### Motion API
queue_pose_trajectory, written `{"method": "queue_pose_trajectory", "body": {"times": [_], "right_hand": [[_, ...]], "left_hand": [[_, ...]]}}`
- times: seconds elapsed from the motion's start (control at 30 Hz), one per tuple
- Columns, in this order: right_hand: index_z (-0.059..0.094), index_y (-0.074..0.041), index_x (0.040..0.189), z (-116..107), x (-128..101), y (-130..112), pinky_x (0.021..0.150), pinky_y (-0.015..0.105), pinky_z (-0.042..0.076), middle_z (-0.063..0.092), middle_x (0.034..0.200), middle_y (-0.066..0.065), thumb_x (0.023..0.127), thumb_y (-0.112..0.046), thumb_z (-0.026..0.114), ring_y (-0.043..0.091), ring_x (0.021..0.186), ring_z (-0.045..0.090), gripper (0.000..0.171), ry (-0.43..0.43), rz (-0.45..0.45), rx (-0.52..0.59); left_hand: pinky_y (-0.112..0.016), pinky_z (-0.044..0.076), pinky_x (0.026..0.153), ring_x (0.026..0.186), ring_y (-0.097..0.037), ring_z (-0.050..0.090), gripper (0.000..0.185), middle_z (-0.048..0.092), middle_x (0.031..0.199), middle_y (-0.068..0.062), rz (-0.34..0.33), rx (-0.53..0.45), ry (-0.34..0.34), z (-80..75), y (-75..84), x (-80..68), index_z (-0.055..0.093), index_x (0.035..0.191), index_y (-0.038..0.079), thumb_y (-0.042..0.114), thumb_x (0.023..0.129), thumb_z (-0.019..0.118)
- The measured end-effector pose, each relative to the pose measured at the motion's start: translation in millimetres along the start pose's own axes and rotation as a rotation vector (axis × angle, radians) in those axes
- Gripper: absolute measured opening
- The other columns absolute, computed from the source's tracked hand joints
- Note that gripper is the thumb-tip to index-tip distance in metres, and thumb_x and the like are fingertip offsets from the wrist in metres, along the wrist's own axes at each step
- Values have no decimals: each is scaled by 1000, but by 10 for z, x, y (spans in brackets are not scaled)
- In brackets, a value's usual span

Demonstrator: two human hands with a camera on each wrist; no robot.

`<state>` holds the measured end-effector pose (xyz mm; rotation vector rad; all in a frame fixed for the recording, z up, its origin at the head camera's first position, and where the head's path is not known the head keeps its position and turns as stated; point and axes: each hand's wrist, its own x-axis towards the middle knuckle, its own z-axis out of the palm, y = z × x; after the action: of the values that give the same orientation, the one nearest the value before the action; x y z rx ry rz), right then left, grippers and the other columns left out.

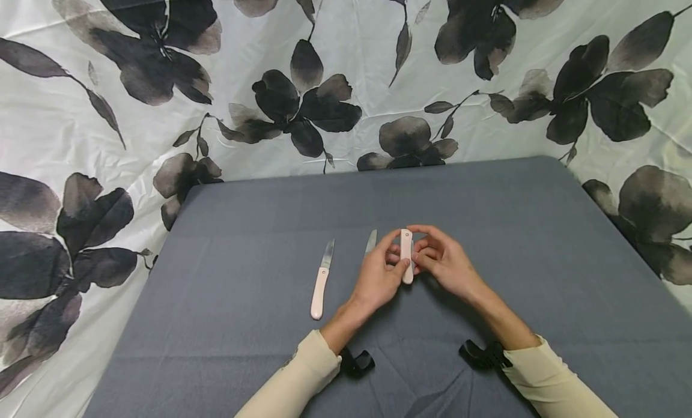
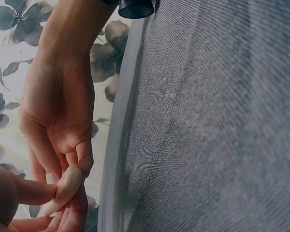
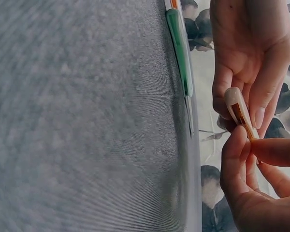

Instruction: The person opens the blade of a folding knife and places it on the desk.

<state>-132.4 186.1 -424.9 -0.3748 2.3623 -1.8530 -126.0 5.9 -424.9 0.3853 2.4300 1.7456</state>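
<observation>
Both hands are pinching a folding knife (image 1: 406,256) above the grey surface (image 1: 540,238).

The left hand (image 1: 375,280) and right hand (image 1: 446,263) are curling their fingers round the slim pale handle, holding it clear of the cloth. It is looking light, stiff and smooth, likely slippery; the flat sides are seeming the safest hold, away from the slot edge. An open knife (image 1: 322,280) is lying well to the left, and a bare blade (image 1: 370,242) is showing just beside the left hand.
</observation>
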Motion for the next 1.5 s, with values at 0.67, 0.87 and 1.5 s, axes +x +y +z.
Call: {"method": "queue_pose_trajectory", "body": {"times": [0.67,0.87,1.5], "right_hand": [[54,1,146,-111,44,9,66,34,60,64,103,24,99,6,61,12,79,69,47,-32,-41,-60],[57,0,143,-149,47,45,64,35,59,62,99,21,99,8,61,15,75,66,45,-53,-59,-99],[54,5,137,-108,20,10,67,26,55,64,106,26,99,3,65,5,81,66,40,5,31,-93]], "left_hand": [[-20,56,78,95,-11,65,58,70,122,-15,-40,14,-8,-44,5,39,52,154,14,3,99,65],[-18,52,71,87,-8,61,60,70,120,-15,-52,28,-24,-76,-5,41,53,154,13,0,97,66],[-20,56,74,89,-11,69,59,71,118,-13,-38,-27,23,-76,9,42,56,151,17,2,96,70]]}}
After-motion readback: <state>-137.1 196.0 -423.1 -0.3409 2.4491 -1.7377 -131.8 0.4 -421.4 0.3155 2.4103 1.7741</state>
